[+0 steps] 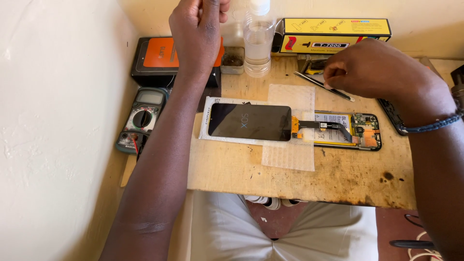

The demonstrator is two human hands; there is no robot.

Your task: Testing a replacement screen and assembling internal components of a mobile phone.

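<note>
We raise our left hand (197, 29) above the wooden bench (299, 174), its fingers curled shut on something too small to make out, while our right hand (382, 72) hovers low with fingertips pinched on the thin metal tweezers (323, 86). The tweezers run lengthwise from upper left down to those fingertips. Below both hands, well clear of the fingers, lies the phone screen (250, 122), long axis left to right.
</note>
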